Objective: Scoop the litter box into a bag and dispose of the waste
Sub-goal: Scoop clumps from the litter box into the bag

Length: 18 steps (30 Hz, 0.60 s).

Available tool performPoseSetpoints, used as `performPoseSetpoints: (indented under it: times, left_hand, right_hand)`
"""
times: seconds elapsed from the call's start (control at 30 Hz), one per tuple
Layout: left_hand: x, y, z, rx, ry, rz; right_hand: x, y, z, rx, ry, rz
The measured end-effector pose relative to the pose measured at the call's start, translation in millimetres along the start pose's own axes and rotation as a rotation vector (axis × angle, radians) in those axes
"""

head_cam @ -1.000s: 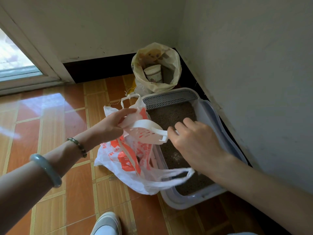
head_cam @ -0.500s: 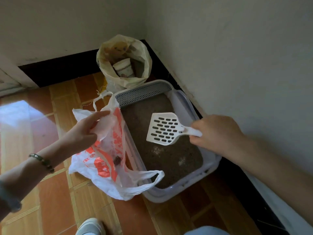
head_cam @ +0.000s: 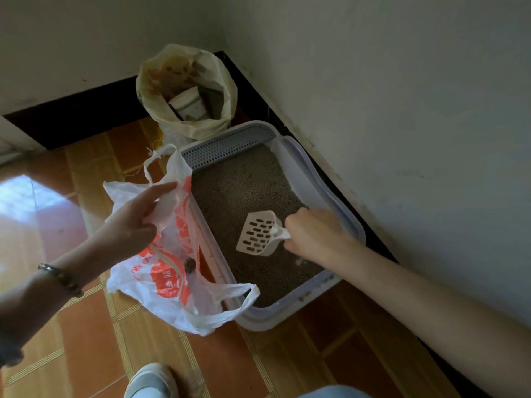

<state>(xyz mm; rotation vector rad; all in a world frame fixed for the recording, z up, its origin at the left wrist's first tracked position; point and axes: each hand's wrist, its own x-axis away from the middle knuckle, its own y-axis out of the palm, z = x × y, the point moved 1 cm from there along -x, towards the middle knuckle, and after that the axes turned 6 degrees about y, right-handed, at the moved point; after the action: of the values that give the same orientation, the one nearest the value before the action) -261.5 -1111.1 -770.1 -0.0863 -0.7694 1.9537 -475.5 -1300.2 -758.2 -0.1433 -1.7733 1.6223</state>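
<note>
A pale litter box full of grey-brown litter lies on the tiled floor against the right wall. My right hand grips the handle of a white slotted scoop, whose blade is tilted down over the middle of the litter. My left hand pinches the rim of a white plastic bag with orange print, holding it open beside the box's left edge. A dark clump shows inside the bag.
A yellowish bag of rubbish with a white cup in it stands in the corner behind the box. A dark skirting runs along both walls. My shoe is at the bottom on the orange floor tiles.
The scoop left the bag's mouth, swung right over the box and dropped lower toward the litter. My left hand kept hold of the bag. The view shifted right.
</note>
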Motion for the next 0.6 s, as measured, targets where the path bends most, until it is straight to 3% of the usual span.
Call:
performPoseSetpoints:
  times: [0.27,0.6]
  left_hand:
    - [-5.6,1.5,0.5,0.024,-0.012,0.026]
    - [-7.0,-5.5,-7.3,0.032,-0.007,0.013]
  right_hand:
    - [-19.0,33.6,-43.0,-0.041,-0.036,-0.061]
    - [-41.5,48.2,-66.2,-0.245,0.079,-0.074]
